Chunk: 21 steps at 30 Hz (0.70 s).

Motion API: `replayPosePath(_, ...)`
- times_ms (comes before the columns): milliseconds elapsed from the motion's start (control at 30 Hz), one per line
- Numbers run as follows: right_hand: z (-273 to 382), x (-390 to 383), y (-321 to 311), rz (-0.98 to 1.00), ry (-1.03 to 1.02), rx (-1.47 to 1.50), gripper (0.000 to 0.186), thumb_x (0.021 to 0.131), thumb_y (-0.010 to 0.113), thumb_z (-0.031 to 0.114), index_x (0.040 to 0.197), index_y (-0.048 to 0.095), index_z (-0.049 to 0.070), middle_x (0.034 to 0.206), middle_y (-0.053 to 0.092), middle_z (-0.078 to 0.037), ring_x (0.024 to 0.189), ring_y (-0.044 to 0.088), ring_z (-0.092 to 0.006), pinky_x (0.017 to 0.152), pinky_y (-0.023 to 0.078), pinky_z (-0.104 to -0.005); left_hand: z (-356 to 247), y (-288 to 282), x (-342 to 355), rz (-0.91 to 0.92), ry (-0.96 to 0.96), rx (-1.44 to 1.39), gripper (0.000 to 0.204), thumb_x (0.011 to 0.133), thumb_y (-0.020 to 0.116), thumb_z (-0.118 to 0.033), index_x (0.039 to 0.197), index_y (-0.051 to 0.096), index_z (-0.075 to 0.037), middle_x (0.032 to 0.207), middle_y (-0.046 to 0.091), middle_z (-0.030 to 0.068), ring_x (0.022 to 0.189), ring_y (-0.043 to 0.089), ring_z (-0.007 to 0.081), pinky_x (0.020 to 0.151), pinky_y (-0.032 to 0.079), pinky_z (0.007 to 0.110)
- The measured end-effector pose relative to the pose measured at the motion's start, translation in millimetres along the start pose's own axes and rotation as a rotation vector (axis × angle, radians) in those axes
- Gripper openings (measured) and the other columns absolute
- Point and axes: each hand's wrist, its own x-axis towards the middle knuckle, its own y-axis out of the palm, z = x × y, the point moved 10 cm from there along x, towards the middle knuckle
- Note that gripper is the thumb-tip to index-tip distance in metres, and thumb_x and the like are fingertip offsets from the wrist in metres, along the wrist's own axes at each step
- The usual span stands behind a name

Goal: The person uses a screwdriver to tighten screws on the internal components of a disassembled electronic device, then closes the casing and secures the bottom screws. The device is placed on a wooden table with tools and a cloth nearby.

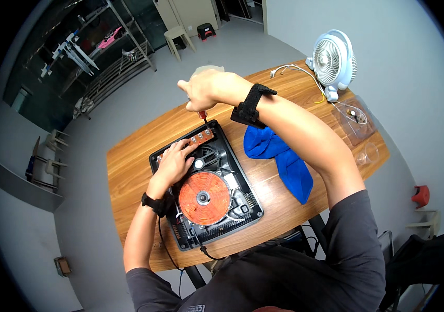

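Note:
An opened induction cooker (pixel 221 156) lies on the wooden table (pixel 128 156), showing its round copper coil (pixel 196 205), black fan and a narrow circuit board (pixel 206 134) along the far edge. My right hand (pixel 206 91) grips a red-handled screwdriver (pixel 203 115) upright, its tip down at that board's right part. My left hand (pixel 172 162) rests over the cooker's upper left, fingers spread across the board's area and thumb angled toward the fan.
Right of the cooker lies a blue cloth (pixel 289 166). A white fan (pixel 331 62), white cable (pixel 310 75), clear bag of small parts (pixel 354 127) and clear cups (pixel 366 155) occupy the table's right side. Stools (pixel 179 36) and a metal bunk frame (pixel 128 57) stand beyond.

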Motion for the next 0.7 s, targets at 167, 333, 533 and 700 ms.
replayPosePath(167, 0, 11, 12, 0.035, -0.075, 0.055, 0.051, 0.101, 0.053, 0.047, 0.115, 0.07, 0.002, 0.091, 0.076, -0.021, 0.09, 0.074, -0.0392, 0.082, 0.059, -0.0463, 1, 2, 1, -0.011, 0.014, 0.021, 0.046, 0.094, 0.068, -0.016, 0.139, 0.063, -0.014, 0.145, 0.054, 0.0139, 0.135, 0.051, 0.0338, 0.11, 0.043, 0.048)
replayPosePath(333, 2, 3, -4, -0.098, 0.065, -0.038, 0.052, 0.096, 0.054, 0.046, 0.115, 0.071, 0.0, 0.089, 0.076, -0.02, 0.087, 0.074, -0.0397, 0.081, 0.058, -0.0481, 5, 4, -2, -0.022, 0.018, 0.017, 0.045, 0.093, 0.068, -0.017, 0.138, 0.063, -0.013, 0.144, 0.055, 0.0153, 0.134, 0.051, 0.0351, 0.109, 0.043, 0.049)
replayPosePath(533, -5, 4, 7, -0.075, -0.004, 0.029, 0.044, 0.099, 0.056, 0.04, 0.117, 0.067, 0.002, 0.09, 0.076, -0.019, 0.09, 0.074, -0.0374, 0.08, 0.057, -0.0486, -2, -1, 2, -0.021, 0.032, 0.012, 0.045, 0.093, 0.068, -0.015, 0.137, 0.064, -0.011, 0.142, 0.056, 0.0144, 0.133, 0.052, 0.036, 0.111, 0.043, 0.047)
replayPosePath(700, 4, -7, -2, 0.099, 0.101, -0.086, 0.039, 0.101, 0.054, 0.034, 0.126, 0.069, 0.008, 0.087, 0.079, -0.006, 0.096, 0.075, -0.0277, 0.083, 0.058, -0.0396, 1, 2, -3, -0.021, 0.012, 0.011, 0.044, 0.094, 0.067, -0.016, 0.138, 0.063, -0.011, 0.143, 0.055, 0.013, 0.133, 0.052, 0.0351, 0.111, 0.043, 0.047)
